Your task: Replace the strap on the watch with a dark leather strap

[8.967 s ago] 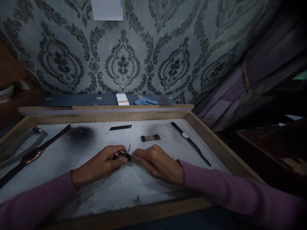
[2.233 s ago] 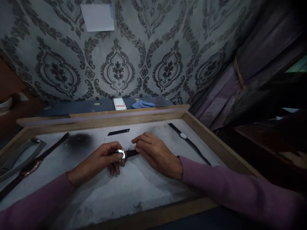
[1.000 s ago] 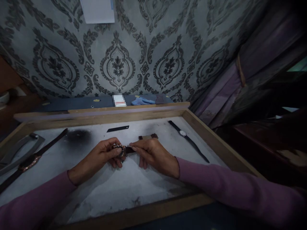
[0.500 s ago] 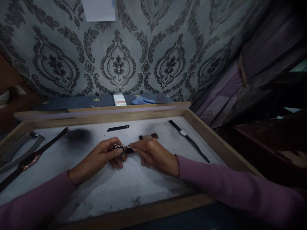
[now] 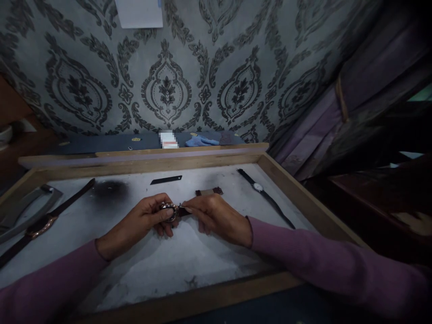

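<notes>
Rose-gold trim on the watch (image 5: 173,210) we're fiddling with, which sits between our hands near the middle of the counter (image 5: 151,279), a dark brown strap (image 5: 184,211) running off its right side. Our left hand (image 5: 153,217) has its fingers curled snugly round the case, thumb pressed over the face; our right hand (image 5: 218,218) has thumb and fingers pinched nearly together on a thin sliver (image 5: 181,206), right about where strap meets case. Way too tiny to tell what that is or whether it's seated. Looks like fine work at that joint, so imo: brace the case firmly with the left, make small nudges with the right, no prying, cos a slip would probably scratch the trim or ping something tiny away. Resting our wrists would help, and so would more light, it's pretty gloomy. Just behind the right hand there's a brown strap piece (image 5: 209,192), partly hidden by it; farther back lies what looks like a dark cutter blade (image 5: 166,180), so mind the knuckles. Pale-dialled watch (image 5: 258,187) off to the right, bigger watch (image 5: 41,227) well to the left, blue cloth (image 5: 202,141) past the back edge.
</notes>
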{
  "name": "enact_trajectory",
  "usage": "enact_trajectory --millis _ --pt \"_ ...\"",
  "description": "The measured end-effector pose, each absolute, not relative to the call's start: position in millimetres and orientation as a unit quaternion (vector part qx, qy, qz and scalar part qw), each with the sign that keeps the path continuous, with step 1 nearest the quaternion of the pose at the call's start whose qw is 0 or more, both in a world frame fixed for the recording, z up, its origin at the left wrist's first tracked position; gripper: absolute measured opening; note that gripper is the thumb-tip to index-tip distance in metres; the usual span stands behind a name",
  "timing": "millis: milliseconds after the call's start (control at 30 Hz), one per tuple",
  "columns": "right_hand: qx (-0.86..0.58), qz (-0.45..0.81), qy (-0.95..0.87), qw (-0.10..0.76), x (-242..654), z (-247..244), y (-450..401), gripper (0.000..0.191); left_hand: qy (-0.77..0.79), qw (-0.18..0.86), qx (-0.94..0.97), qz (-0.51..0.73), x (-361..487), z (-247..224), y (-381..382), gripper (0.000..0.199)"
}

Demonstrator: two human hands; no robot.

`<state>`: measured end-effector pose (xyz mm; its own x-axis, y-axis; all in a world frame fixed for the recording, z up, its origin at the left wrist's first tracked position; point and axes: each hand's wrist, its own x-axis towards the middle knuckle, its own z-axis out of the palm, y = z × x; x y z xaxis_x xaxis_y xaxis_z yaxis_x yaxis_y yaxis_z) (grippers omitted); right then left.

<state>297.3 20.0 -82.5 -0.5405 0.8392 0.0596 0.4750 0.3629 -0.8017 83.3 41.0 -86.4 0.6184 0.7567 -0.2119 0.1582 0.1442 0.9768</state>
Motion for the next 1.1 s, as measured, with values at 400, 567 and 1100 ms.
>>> enact_trajectory --millis 400,567,1100 --pt "-0.375 0.382 -0.804 0.261 301.2 -83.4 22.2 0.035 0.381 0.661 0.605 0.228 84.3 -82.1 40.1 0.022" --pt "-0.377 0.392 -0.798 0.259 300.2 -82.5 22.6 0.036 0.375 0.663 0.606 0.228 83.8 -83.5 40.4 0.023" --pt "-0.377 0.329 -0.836 0.224 301.7 -81.5 25.8 0.033 0.372 0.643 0.635 0.213 84.0 -83.5 40.3 0.026"
